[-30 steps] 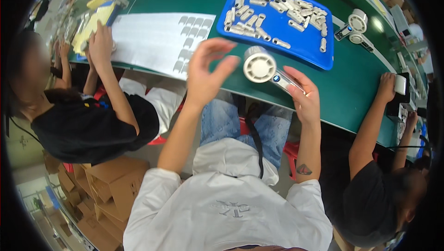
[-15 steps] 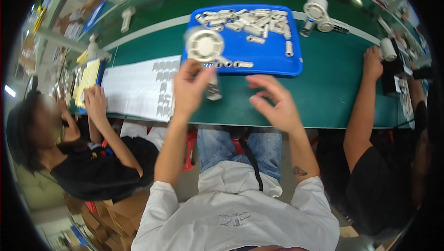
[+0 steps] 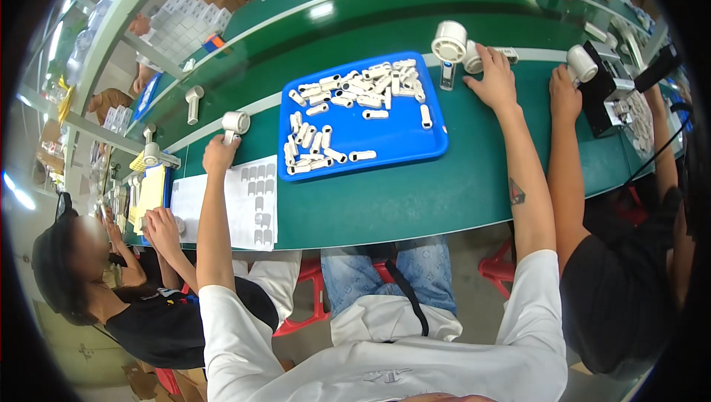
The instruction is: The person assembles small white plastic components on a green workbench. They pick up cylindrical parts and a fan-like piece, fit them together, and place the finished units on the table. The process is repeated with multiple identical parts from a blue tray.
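While the left hand (image 3: 220, 155) pinches the handle of a white handheld fan (image 3: 235, 122) at the blue tray's (image 3: 400, 137) nine o'clock, the right hand (image 3: 495, 82) is at two, thumb and fingers spread about a lying fan (image 3: 472, 63); whether they grip, I can't tell. An upright fan (image 3: 449, 42) stands just beside it.

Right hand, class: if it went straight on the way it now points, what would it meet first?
The right hand would most likely meet the lying white fan, just right of the upright fan. It may be touching it; depth is unclear from this view.
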The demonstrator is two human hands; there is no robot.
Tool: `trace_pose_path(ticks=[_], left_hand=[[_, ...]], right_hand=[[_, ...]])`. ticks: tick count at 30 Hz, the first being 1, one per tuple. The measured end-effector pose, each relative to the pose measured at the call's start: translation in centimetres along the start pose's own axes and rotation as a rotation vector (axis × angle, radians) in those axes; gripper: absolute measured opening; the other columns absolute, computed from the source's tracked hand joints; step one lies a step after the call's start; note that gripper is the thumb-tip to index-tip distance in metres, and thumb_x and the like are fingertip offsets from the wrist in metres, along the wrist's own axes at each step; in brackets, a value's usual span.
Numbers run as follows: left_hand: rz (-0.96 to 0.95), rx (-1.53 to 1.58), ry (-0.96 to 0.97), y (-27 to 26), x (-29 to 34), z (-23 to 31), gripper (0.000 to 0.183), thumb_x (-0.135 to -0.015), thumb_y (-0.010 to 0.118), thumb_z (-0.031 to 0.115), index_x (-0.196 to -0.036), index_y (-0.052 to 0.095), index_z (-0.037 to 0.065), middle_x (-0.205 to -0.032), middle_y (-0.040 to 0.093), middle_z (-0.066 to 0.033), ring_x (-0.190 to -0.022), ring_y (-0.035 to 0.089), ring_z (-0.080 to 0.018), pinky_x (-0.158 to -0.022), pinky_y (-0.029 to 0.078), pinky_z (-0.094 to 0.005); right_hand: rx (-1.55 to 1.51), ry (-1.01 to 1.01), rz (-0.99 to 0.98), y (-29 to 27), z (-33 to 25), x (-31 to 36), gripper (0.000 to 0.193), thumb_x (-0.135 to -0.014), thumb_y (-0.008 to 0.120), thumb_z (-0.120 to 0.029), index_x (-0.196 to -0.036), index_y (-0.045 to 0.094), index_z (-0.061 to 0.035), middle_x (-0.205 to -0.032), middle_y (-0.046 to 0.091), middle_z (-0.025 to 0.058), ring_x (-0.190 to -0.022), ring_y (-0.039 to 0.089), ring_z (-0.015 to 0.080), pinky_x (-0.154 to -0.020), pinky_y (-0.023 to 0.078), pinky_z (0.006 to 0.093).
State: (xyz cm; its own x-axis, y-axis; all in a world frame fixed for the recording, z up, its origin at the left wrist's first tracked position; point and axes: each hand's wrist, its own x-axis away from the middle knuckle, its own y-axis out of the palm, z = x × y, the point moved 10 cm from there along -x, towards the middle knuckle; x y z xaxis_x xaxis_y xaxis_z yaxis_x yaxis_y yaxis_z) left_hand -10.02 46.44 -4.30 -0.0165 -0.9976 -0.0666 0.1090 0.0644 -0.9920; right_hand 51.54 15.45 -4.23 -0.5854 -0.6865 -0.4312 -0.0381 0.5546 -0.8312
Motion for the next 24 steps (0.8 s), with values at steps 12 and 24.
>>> trace_pose_path(ticks=[12,24], left_hand=[[0.201,0.524,0.785,-3.6,12.4,22.1,0.047,-0.079,0.076,0.034,-0.113,0.066,0.003,-0.118,0.066,-0.018,-0.113,0.059,-0.0358,-0.099,0.046,-0.0428],[0.063,0.526,0.921,2.2,14.0,33.7,0.065,-0.083,0.069,0.047,-0.137,0.055,0.014,-0.146,0.047,-0.0177,-0.137,0.04,-0.0372,-0.114,0.032,-0.0459]], right_hand=[[0.136,-0.077,-0.024,1.3,-0.4,-2.6,0.084,-0.072,0.081,-0.032,-0.145,0.041,-0.0159,-0.143,0.049,0.0103,-0.135,0.042,0.0353,-0.105,0.04,0.0551],[-0.484,0.075,0.221,-11.1,1.2,0.1,0.058,-0.084,0.07,-0.025,-0.133,0.053,-0.0003,-0.118,0.065,0.0213,-0.106,0.065,0.0291,-0.091,0.05,0.0363]])
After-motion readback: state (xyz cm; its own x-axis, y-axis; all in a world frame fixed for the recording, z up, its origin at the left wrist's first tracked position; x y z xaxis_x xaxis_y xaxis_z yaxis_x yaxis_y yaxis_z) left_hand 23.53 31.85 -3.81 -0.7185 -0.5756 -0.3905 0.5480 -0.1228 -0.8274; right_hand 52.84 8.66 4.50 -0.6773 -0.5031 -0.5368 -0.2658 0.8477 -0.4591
